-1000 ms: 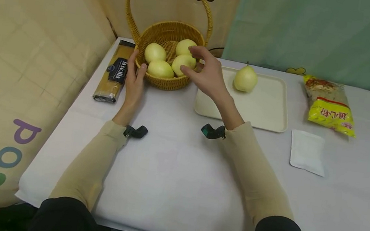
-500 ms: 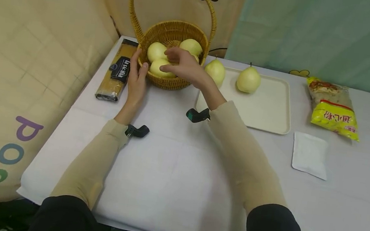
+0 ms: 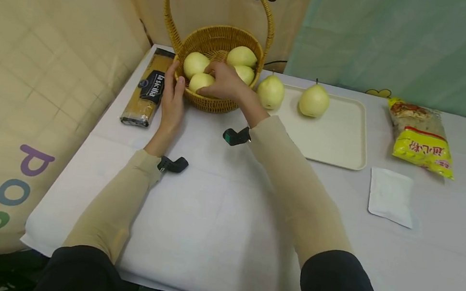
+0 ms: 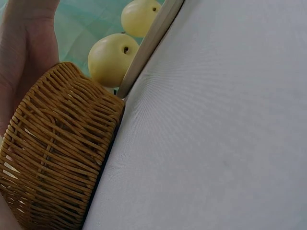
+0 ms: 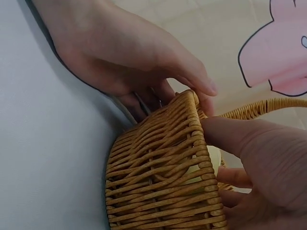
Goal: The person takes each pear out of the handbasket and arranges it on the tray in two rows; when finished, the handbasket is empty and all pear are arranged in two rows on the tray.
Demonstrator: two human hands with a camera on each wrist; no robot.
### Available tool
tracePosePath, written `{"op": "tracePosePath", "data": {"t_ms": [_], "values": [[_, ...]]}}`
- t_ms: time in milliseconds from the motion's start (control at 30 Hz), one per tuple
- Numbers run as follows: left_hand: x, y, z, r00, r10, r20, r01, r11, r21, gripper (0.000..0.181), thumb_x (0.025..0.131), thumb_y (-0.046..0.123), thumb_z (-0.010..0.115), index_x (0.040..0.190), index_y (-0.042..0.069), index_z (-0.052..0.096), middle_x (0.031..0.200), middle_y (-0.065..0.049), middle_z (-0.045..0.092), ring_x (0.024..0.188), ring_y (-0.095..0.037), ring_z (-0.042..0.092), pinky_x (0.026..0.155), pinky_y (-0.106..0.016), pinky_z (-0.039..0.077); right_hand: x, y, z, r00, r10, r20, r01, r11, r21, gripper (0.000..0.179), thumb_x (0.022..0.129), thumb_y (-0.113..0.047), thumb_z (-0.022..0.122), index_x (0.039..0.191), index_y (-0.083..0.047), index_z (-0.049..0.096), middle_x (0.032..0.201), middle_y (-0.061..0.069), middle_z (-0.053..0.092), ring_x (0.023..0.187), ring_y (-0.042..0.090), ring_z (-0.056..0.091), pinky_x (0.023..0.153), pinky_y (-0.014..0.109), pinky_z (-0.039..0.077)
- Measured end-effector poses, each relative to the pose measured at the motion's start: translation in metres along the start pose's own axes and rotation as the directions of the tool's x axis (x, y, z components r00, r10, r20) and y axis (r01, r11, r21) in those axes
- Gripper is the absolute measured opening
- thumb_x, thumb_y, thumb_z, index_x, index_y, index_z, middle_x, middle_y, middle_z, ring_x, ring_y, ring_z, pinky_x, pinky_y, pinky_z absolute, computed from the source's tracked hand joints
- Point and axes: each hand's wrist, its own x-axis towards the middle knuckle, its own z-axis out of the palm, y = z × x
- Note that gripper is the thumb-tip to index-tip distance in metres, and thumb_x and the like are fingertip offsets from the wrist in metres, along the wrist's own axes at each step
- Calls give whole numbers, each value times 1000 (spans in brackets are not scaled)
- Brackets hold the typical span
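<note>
A round wicker basket (image 3: pixel 211 106) with a tall handle holds several pale yellow-green pears (image 3: pixel 242 56). My left hand (image 3: pixel 172 106) rests against the basket's left wall, its thumb and fingers reaching up to the rim. Over the front of the rim reaches my right hand (image 3: pixel 226 84), thumb and fingers around the front pear (image 3: pixel 200 82). In the right wrist view its fingers (image 5: pixel 235 177) bend inside the basket, partly hidden by the weave. On the cream tray (image 3: pixel 340 144), right of the basket, stand two more pears (image 3: pixel 314 100), stems up.
Left of the basket lies a pack of spaghetti (image 3: pixel 148 86). Towards the right are a yellow-and-clear bag of dried noodles (image 3: pixel 421 137) and a flat white packet (image 3: pixel 391 196). Fabric backdrops (image 3: pixel 381 37) border the white-covered table (image 3: pixel 206 220) behind and at the left.
My right hand has moved left and down across the basket, from the pears at its right to the front one. The tray's left pear has come out from behind that hand. My left hand stays put.
</note>
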Motion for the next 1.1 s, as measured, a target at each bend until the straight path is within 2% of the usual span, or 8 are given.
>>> {"op": "tracePosePath", "data": {"t_ms": [233,500,667,900,933,1100], "values": [[0,0,3,1000,6,-1,-6,1000,-15,53,114,30,39,164,15,35,171,-1,34,155,-5,29,125,-20,23,1,-1,2,999,37,-9,-38,999,-27,65,95,-38,74,145,-2,54,145,11,60,134,27,53,110,35,45],[2,-3,4,1000,0,12,0,1000,-9,54,114,34,38,165,17,33,172,2,32,155,-1,27,125,-19,21,-10,0,-3,992,9,-123,-7,1000,12,64,90,-42,77,141,-5,61,139,7,65,129,27,54,108,34,43],[4,-4,3,1000,1,14,-1,1000,9,56,113,35,39,166,17,32,172,3,32,156,-1,26,126,-19,19,-22,-1,-10,980,-8,-198,22,998,65,63,89,-44,81,139,-10,62,136,5,68,123,21,58,105,31,43],[7,-4,-1,1000,-4,16,4,1000,10,57,112,37,40,166,20,31,173,5,30,156,-1,23,126,-19,17,-42,1,-18,959,-44,-282,101,977,190,63,87,-41,83,139,-12,62,138,2,67,124,15,65,100,26,50],[7,-4,-1,1000,-6,18,6,1000,9,57,112,37,41,166,20,31,173,5,29,157,-2,23,126,-19,17,-46,2,-19,956,-43,-292,104,975,197,63,87,-41,83,140,-13,62,140,1,67,126,14,65,103,26,47],[9,-5,-2,1000,-20,22,20,1000,-8,58,112,37,43,166,21,31,173,5,29,156,-1,24,126,-20,20,-62,8,-25,941,-32,-336,113,967,227,60,87,-39,83,138,-15,63,141,-1,66,129,13,66,107,28,47]]}}
